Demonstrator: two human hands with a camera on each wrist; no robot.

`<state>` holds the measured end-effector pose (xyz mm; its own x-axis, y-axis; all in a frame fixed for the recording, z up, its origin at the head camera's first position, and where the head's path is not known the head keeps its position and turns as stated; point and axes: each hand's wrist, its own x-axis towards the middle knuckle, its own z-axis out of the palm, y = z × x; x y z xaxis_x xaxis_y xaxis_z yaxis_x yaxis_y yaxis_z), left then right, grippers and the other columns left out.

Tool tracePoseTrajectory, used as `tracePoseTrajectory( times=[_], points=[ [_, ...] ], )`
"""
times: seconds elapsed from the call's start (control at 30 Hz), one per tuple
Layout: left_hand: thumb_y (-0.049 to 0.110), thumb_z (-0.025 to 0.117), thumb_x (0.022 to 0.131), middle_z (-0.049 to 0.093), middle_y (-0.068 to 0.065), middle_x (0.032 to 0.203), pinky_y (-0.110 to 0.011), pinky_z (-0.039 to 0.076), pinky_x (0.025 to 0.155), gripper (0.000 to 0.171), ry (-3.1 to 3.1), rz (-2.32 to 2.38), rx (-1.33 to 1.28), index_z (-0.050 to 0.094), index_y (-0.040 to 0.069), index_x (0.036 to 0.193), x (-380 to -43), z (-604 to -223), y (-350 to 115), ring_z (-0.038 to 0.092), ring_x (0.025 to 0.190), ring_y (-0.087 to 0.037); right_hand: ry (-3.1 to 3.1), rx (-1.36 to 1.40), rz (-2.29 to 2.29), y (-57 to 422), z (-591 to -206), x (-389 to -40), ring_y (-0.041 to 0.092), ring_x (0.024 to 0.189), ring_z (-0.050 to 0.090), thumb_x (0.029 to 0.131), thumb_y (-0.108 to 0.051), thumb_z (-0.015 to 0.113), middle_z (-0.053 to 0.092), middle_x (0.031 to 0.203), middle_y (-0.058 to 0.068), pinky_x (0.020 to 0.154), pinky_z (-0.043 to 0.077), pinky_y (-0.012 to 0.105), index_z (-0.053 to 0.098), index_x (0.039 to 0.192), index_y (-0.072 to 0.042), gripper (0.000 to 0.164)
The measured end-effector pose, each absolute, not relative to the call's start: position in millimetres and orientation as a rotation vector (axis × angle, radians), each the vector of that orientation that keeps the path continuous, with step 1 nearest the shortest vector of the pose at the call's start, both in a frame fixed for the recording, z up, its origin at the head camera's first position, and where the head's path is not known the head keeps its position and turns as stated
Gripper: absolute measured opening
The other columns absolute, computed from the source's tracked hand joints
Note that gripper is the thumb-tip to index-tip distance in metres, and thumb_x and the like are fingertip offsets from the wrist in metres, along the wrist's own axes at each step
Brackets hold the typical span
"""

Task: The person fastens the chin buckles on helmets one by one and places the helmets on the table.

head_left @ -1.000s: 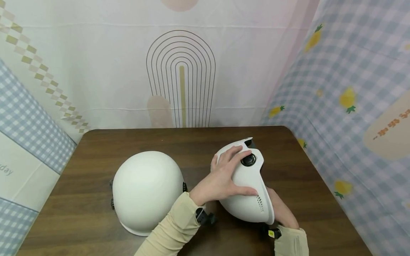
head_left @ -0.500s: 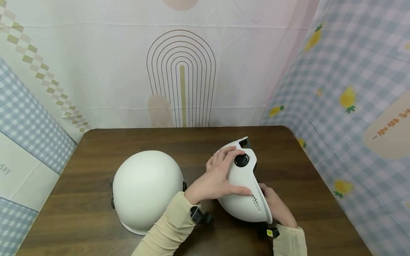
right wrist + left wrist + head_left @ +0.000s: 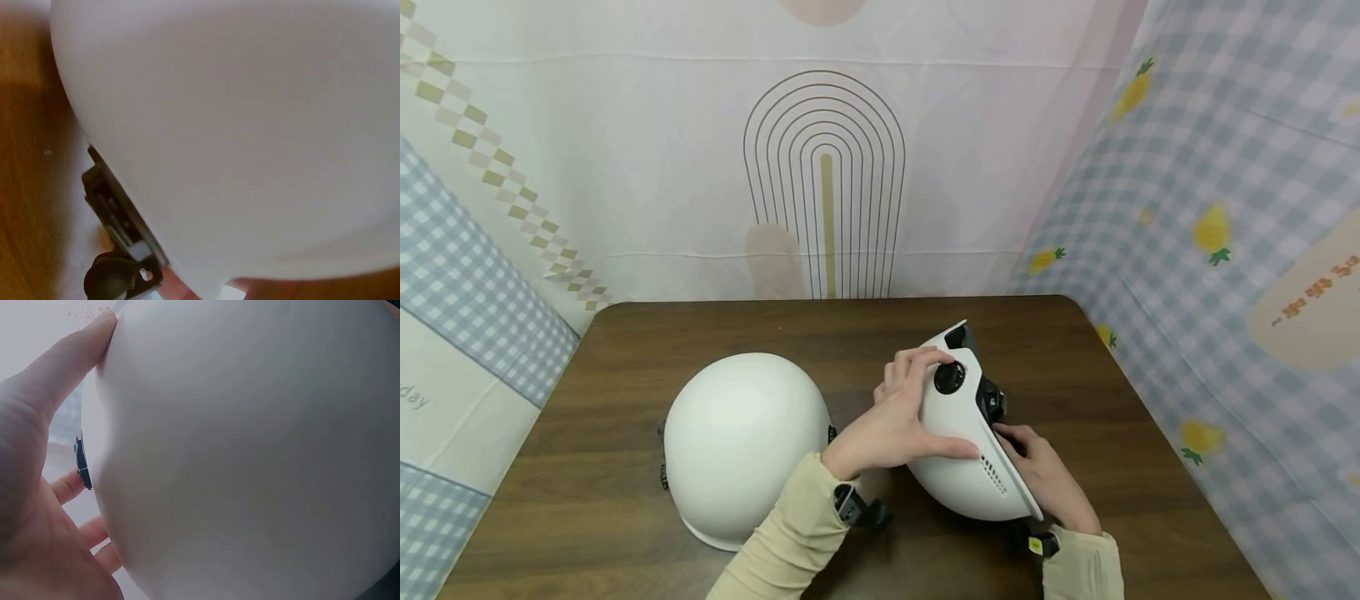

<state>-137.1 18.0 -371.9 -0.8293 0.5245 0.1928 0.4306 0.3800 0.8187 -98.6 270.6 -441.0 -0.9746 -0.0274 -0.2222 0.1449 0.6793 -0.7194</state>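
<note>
A white helmet [image 3: 951, 479] lies tipped at the right of the table, its open side facing right. It has a round black knob [image 3: 950, 377] on its side, a row of vent holes and black fittings inside. My left hand [image 3: 891, 425] grips the outside of its shell, fingers at the knob and thumb near the vents. The left wrist view shows this thumb [image 3: 78, 353] pressed on the white shell. At the open side is my right hand [image 3: 1048, 479], fingers reaching past the rim. Their tips are hidden. A dark bracket [image 3: 119, 215] shows in the right wrist view.
A second white helmet [image 3: 745, 450] stands dome up at the left, close to my left forearm. Both are on a dark brown wooden table [image 3: 647, 333]. Behind it hangs a patterned white cloth [image 3: 662, 167]; a blue checked cloth [image 3: 1262, 308] hangs at the right.
The right helmet has shifted left and turned, showing more black fittings in its opening. My left hand moved left with it. More of my right hand shows at the rim.
</note>
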Motion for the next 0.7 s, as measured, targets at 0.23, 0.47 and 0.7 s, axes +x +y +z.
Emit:
tracePoseTrajectory(
  times=[0.23,0.47,0.7],
  points=[
    [0.055,0.085,0.065,0.023,0.007,0.142,-0.05,0.028,0.099,0.096,2.501,1.474,0.846,0.027,0.038,0.139,-136.7,-375.4,14.2,0.026,0.127,-0.018,2.7,0.106,-1.163,271.6,-439.9,-99.6,0.035,0.126,0.048,0.097,-0.06,0.043,0.052,0.136,0.016,0.1,0.039,0.052,0.051,0.14,-0.004,0.071],
    [0.052,0.086,0.066,0.022,0.008,0.143,-0.049,0.029,0.097,0.096,2.475,1.502,0.834,0.027,0.036,0.14,-136.5,-376.7,11.0,0.026,0.126,-0.017,2.72,0.115,-1.156,270.0,-440.7,-100.1,0.035,0.124,0.049,0.096,-0.061,0.044,0.053,0.135,0.016,0.098,0.039,0.053,0.052,0.139,-0.004,0.072],
    [0.052,0.086,0.066,0.021,0.007,0.143,-0.051,0.029,0.099,0.096,2.46,1.51,0.828,0.026,0.035,0.139,-138.0,-379.9,8.0,0.024,0.128,-0.017,2.751,0.13,-1.132,270.8,-438.5,-101.0,0.036,0.125,0.048,0.097,-0.059,0.043,0.053,0.134,0.016,0.1,0.038,0.054,0.054,0.138,-0.006,0.068]
  ],
)
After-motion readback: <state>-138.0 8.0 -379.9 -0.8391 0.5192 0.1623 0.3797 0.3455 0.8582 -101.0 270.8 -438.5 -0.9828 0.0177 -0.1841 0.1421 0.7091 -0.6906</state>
